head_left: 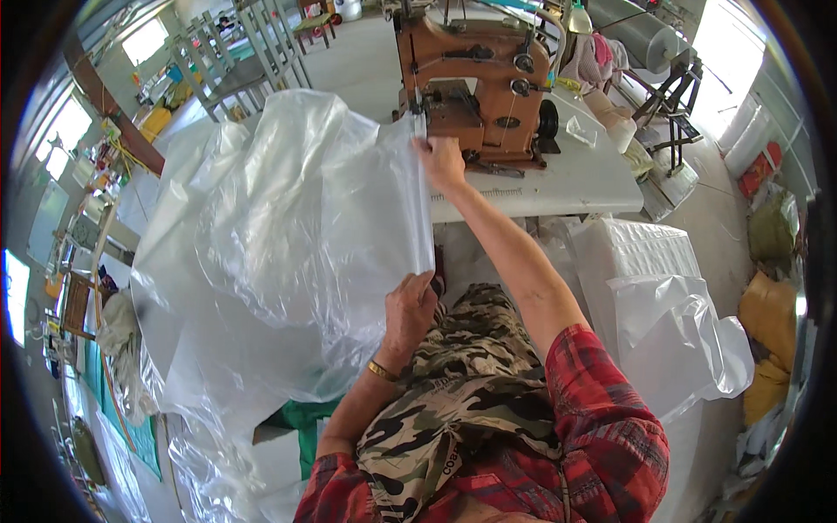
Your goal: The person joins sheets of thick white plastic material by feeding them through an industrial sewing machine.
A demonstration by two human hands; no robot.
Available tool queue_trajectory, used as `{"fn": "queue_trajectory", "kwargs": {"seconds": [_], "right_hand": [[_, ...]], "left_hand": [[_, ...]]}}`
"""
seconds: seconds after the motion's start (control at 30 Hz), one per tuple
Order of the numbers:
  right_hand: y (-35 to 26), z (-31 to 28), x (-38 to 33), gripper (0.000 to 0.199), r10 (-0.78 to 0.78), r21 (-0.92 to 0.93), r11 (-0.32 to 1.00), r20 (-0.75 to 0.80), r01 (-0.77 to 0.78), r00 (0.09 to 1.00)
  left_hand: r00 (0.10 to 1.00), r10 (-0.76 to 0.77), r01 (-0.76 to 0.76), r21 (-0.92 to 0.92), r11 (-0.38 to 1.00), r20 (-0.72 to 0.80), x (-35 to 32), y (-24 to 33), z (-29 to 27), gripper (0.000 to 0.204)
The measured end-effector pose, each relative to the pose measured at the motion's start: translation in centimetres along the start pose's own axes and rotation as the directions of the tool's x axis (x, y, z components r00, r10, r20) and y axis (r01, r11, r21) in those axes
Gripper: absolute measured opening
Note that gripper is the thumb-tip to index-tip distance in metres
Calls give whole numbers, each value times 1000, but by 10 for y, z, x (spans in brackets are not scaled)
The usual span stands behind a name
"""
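A large clear plastic sheet spreads over the left side, its right edge running straight toward me from the brown sewing machine. My right hand is closed on the far end of that edge, just in front of the machine's needle area. Lower down, my left hand pinches the near corner of the same edge, so it is drawn taut between both hands. Exactly how the sheet lies under the needle is too small to tell.
The machine stands on a white table. Stacked white plastic sheets lie to my right. Metal chairs stand beyond the sheet at the far left. A large roll of film rests on a dark stand at the back right.
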State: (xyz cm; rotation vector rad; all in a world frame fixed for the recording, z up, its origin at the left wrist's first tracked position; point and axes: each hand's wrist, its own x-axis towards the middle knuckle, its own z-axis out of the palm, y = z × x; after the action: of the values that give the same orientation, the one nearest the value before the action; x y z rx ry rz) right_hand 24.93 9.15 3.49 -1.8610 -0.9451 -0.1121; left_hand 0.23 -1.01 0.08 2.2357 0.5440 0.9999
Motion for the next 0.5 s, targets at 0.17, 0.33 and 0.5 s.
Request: {"fn": "queue_trajectory", "kwargs": {"seconds": [0.17, 0.33, 0.5], "right_hand": [[-31, -47, -4, 47, -153, -341, 918, 160, 200, 975], [-86, -66, 63, 32, -753, -403, 651, -237, 643, 613], [-139, -91, 127, 33, -895, -643, 401, -125, 653, 427]], "left_hand": [[1000, -11, 10, -64, 998, -4, -5, -22, 7, 25], [997, 70, -71, -52, 996, -16, -6, -36, 18, 31], [995, 94, -91, -96, 991, 20, -5, -41, 15, 36]]}}
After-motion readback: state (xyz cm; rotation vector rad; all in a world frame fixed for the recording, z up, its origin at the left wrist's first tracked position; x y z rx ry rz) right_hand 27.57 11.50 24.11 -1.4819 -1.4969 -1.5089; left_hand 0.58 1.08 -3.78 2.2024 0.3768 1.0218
